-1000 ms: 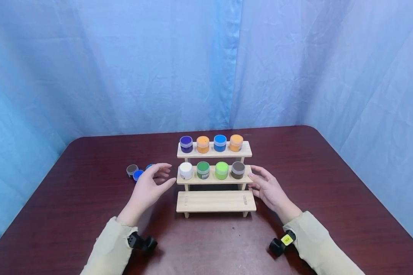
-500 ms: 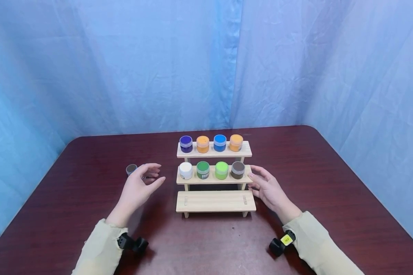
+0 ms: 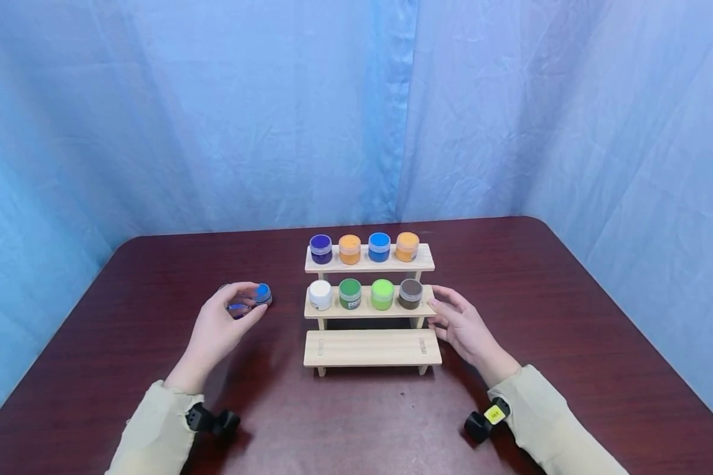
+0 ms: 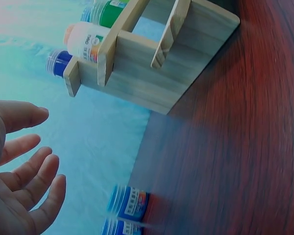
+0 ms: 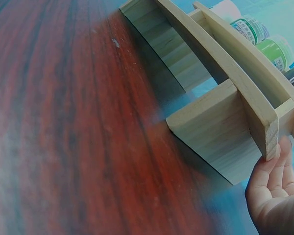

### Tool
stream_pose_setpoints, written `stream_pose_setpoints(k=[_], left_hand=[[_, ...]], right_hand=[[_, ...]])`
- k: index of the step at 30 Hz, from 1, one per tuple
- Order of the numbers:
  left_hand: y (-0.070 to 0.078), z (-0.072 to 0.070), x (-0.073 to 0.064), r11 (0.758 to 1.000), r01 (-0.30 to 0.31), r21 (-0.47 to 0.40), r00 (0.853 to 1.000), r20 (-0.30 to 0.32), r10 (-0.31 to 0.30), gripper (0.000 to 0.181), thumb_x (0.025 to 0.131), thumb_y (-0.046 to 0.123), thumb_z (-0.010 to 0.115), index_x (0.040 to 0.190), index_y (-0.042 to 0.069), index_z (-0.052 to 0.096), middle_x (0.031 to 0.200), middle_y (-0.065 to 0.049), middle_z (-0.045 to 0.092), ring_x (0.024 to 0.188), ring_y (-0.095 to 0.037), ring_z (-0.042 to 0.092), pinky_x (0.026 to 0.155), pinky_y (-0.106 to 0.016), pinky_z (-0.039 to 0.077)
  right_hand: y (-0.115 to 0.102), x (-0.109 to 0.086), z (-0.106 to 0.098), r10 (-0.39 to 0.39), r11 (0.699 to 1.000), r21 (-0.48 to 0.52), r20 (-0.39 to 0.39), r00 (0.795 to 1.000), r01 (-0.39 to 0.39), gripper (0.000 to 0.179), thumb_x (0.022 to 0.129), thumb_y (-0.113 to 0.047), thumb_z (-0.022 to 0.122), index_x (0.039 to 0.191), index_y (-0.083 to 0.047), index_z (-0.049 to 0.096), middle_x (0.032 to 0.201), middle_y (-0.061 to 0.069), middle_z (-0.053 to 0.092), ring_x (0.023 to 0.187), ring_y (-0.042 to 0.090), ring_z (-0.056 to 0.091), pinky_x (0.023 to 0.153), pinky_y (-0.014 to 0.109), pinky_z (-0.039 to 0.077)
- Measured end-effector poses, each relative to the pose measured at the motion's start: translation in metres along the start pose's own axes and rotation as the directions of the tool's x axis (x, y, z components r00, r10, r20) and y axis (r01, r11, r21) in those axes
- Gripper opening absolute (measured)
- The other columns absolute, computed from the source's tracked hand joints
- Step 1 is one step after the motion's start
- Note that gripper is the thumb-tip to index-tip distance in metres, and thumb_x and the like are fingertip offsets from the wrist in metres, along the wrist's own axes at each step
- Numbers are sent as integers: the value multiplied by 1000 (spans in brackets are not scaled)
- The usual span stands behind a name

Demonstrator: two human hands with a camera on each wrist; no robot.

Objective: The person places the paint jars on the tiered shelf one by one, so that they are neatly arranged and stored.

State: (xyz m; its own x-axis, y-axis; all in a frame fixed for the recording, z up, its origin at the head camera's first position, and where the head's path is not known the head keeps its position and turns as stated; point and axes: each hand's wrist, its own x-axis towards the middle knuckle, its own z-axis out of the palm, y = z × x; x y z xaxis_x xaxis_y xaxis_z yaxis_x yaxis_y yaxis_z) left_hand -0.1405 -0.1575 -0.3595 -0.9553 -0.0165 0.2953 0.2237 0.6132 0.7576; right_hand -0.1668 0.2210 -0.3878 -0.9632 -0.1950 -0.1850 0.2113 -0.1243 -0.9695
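Observation:
A three-tier wooden stand [image 3: 371,346] carries small paint jars on its upper two tiers. Purple, orange, blue and orange jars line the top; white [image 3: 320,295], dark green [image 3: 350,294], light green [image 3: 382,295] and brown [image 3: 410,294] sit in the middle. My right hand [image 3: 466,330] holds the stand's right end, its thumb at the middle tier. My left hand [image 3: 216,326] hovers left of the stand, fingers spread with nothing between them. Just past its fingertips stands a blue paint jar [image 3: 264,294]; a darker blue jar [image 3: 237,310] shows partly between thumb and fingers.
The stand's bottom tier is bare wood. A dark red-brown table [image 3: 356,422] lies under everything, with light blue curtains [image 3: 243,132] behind its far edge. Each wrist wears a black camera, like the left one [image 3: 212,422].
My left hand has moved leftward, away from the stand, uncovering the blue jar and now covering most of the dark-lidded jar. My right hand and the stand have stayed put.

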Motion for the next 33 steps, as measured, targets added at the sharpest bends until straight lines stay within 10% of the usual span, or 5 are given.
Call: stream_pose_setpoints(k=[33], left_hand=[[-31, 1, 38, 992, 77, 97, 987, 130, -90, 42, 87, 17, 64, 125, 4, 53, 117, -18, 57, 105, -32, 55, 94, -48, 46]], right_hand=[[-1, -1, -1, 3, 1000, -11, -4, 1000, -3, 41, 96, -18, 47, 133, -7, 33, 93, -11, 58, 71, 3, 55, 71, 19, 49]])
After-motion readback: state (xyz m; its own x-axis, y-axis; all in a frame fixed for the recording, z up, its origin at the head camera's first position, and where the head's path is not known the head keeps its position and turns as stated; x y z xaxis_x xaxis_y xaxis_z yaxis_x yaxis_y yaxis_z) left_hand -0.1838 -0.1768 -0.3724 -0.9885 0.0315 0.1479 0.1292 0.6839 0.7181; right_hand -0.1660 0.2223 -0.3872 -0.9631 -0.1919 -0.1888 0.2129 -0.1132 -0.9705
